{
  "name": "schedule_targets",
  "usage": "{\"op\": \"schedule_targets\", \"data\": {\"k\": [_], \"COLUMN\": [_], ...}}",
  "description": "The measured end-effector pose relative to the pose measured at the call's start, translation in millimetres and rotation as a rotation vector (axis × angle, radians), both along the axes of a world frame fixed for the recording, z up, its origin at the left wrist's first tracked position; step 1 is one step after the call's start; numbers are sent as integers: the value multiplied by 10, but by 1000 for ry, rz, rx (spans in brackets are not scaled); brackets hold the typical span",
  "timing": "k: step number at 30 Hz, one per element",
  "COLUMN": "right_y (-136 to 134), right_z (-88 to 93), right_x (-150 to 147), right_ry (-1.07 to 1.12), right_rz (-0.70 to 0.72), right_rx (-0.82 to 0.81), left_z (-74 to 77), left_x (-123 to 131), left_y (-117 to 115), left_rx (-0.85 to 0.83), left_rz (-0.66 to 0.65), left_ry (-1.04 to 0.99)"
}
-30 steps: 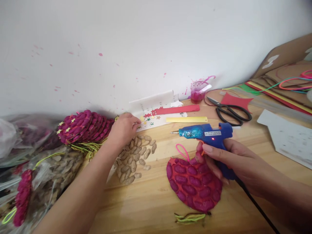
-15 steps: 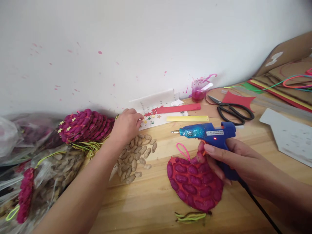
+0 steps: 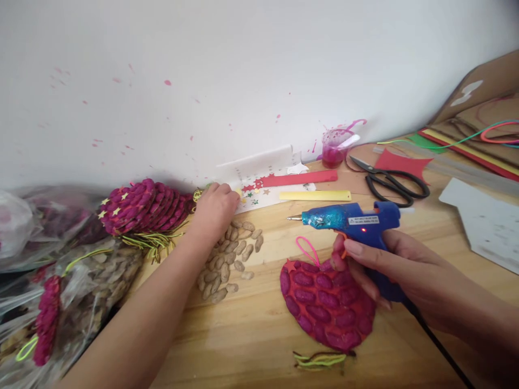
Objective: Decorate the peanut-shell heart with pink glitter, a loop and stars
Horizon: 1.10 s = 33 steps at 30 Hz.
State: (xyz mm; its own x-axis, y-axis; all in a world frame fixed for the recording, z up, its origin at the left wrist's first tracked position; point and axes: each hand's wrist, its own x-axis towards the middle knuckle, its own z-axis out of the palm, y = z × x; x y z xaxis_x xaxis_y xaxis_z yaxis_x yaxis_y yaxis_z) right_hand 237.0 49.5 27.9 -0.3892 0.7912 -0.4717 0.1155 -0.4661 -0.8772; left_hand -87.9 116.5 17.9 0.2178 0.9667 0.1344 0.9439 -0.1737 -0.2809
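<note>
My right hand (image 3: 389, 270) is wrapped round a blue hot glue gun (image 3: 344, 219). Its metal tip points left and a red light glows on its side. Under the gun lies a purple-red, peanut-covered ornament (image 3: 320, 302) with a pink loop on top, a red star at its upper left and a yellow-green tassel (image 3: 322, 359) below. My left hand (image 3: 219, 208) is closed at the left edge of a white paper (image 3: 263, 201) scattered with small stars (image 3: 252, 194). Its fingertips are hidden, so anything pinched in them cannot be made out.
Loose peanuts (image 3: 227, 259) lie below my left hand. Several stacked peanut ornaments (image 3: 138, 208) and plastic bags (image 3: 81, 292) are at left. Behind the gun are a red strip (image 3: 312, 178), a yellow strip (image 3: 316, 195), black-handled scissors (image 3: 397, 183) and a cup of pink paint (image 3: 334, 148).
My left hand has curled inward, its fingertips turning out of sight beside the star paper. The right hand still holds the glue gun, and the whole view has shifted slightly.
</note>
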Motion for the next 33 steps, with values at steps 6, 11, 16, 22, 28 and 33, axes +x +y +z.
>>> {"op": "schedule_targets", "data": {"k": [6,11,16,22,28,33], "right_y": [-10,12,1,2,2,-8], "right_z": [28,28,19,-2,9,-3], "right_x": [-3,-15,-3,4,3,19], "right_ry": [8,5,8,16,37,32], "right_rz": [-10,0,-7,4,18,20], "right_rx": [-4,-15,-11,-5,3,7], "left_z": [-55,-14,1,-39,-4,-6], "left_x": [-17,-49,-77,-33,53,54], "left_y": [-13,-46,-69,-14,21,18], "left_rx": [43,28,30,12,15,38], "left_rz": [44,136,124,52,-1,59], "left_ry": [-32,-220,-219,-29,124,39]}}
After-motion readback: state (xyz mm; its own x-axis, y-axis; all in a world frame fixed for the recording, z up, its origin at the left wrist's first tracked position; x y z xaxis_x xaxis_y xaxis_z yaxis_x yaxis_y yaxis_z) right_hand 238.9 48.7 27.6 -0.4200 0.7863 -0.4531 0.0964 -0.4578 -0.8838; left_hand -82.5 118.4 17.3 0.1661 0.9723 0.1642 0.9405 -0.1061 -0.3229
